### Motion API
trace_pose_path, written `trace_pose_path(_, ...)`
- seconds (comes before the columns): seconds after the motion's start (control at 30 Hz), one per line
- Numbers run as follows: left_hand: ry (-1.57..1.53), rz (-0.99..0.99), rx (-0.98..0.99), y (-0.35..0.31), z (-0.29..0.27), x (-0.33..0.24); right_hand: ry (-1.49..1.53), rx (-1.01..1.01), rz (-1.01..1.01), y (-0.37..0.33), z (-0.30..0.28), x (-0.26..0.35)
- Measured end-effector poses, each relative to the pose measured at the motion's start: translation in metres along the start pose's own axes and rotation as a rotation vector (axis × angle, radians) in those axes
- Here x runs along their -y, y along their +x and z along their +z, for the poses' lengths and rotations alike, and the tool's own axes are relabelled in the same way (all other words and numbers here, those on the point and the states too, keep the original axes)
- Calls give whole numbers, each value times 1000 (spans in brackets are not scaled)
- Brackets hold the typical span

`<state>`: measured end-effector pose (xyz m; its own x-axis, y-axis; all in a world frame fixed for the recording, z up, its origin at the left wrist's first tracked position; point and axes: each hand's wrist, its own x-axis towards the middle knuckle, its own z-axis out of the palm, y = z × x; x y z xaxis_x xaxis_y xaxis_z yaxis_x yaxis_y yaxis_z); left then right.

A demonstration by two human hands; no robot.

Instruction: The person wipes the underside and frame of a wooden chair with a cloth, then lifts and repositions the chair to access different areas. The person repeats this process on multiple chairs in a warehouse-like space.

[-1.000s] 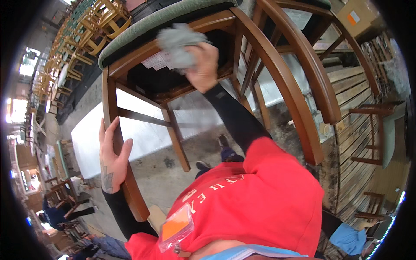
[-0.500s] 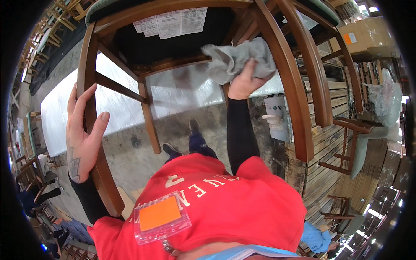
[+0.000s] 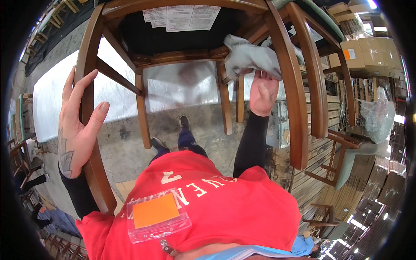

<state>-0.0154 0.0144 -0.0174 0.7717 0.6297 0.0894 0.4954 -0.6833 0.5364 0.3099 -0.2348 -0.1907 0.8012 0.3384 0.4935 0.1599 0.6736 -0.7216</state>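
A brown wooden chair (image 3: 184, 55) is tipped so that its dark underside and legs show, with white paper labels (image 3: 182, 18) on the underside. My left hand (image 3: 80, 125) lies along the near left chair leg (image 3: 96, 173), its fingers and thumb stretched apart. Between the chair's rails and its right leg (image 3: 291, 86), my right hand (image 3: 263, 93) grips a crumpled grey cloth (image 3: 251, 56). The cloth covers most of those fingertips and lies against the inner side of that leg.
Another wooden chair (image 3: 318, 86) stands close on the right. Behind the legs is a surface wrapped in clear plastic (image 3: 182, 89). Cardboard boxes (image 3: 375, 54), slatted wood (image 3: 318, 156) and a smaller chair (image 3: 342, 162) lie further right. A person in blue (image 3: 303, 245) is at lower right.
My right hand has moved right and slightly down with the cloth, to the inside of the right leg. My left hand keeps its place on the left leg. The whole view has shifted a little.
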Motion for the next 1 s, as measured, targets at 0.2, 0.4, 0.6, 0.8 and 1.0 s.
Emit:
trace_pose_path(0.2,51,18,37,7,-1,-3,-823,-86,-58,42,-56,-10)
trace_pose_path(0.4,144,9,72,-2,-2,6,-671,-212,-78,68,-2,-57)
trace_pose_path(0.6,134,-8,82,3,-9,-4,-958,-177,333,-79,-107,-168)
trace_pose_path(0.8,27,-4,40,21,3,-7,-848,-201,83,-46,-102,-147)
trace_pose_path(1.0,38,-100,79,1,-1,-1,-990,-200,-335,54,-21,-75)
